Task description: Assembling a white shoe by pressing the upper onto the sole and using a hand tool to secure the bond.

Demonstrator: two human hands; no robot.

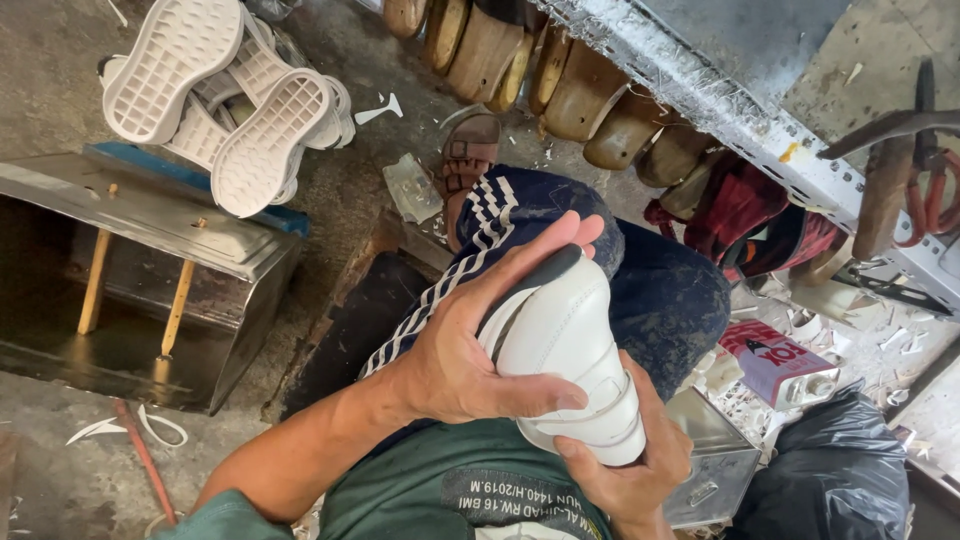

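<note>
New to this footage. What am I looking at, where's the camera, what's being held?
No machine here: a person works with two bare hands, filmed by one camera on their head looking down at their lap. The left hand wraps a white shoe from the side; the right hand supports it from below. On the floor lie white soles in a pile, beside a metal box. Wooden shoe forms hang along a metal shelf, and a black bag sits at lower right.

The sole side of the white shoe (pixel 570 350) is covered by the left hand (pixel 470 340). Below the shoe, the right hand (pixel 630 470) is cut off at the wrist by the bottom edge.
</note>
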